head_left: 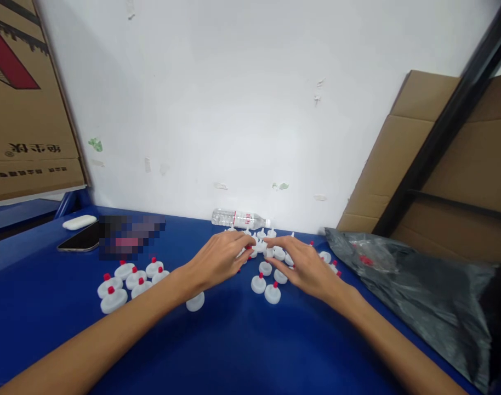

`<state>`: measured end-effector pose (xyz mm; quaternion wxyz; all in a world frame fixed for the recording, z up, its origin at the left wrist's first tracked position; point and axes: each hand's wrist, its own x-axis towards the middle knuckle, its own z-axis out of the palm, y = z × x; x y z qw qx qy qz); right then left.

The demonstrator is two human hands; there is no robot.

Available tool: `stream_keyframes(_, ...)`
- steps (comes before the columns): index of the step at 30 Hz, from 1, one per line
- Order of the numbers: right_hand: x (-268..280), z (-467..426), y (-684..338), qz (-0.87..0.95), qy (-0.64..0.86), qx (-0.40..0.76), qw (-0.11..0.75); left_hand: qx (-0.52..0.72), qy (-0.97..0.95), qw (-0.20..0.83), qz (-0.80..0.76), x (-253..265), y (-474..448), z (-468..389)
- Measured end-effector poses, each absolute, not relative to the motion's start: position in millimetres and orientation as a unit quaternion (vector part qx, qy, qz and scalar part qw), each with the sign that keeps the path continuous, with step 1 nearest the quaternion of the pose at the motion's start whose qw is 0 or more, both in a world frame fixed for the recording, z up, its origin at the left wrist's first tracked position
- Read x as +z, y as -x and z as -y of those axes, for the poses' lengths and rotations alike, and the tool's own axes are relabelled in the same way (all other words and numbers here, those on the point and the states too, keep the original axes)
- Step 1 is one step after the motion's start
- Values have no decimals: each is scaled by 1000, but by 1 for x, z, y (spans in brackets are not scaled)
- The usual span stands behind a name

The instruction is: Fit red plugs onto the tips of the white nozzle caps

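Blue table (242, 345), white cap (269, 252) — in right hand (308, 267), between fingertips

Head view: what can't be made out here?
All in the head view:
Whether the left hand holds anything: the hand itself covers it.
White caps beside the right hand: partly hidden behind it.
Item beside the phone: pixelated.
Bottle label: wording too small.
Carton: cut off by the left edge.
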<state>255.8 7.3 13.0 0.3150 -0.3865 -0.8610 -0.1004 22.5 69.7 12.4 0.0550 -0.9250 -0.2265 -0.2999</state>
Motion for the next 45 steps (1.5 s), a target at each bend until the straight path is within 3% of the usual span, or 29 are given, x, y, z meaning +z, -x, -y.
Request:
stream_keyframes(15,12,-3,-248,867,359,-105,328,-328,929,65,161,8,-20,-75)
stream_keyframes(24,8,-2,-244,836,363,-42,410,-347,917,42,192,8,-24,-71)
stream_keyframes(35,-4,-5,-237,835,312,-71,448,-309,918,-99,230,22,-24,-56)
stream_keyframes(41,1,-3,-239,862,270,-102,417,-312,911,-135,234,24,-26,-51)
stream_keyframes(45,5,-3,-242,870,266,-130,395,-305,918,-106,231,23,-25,-54)
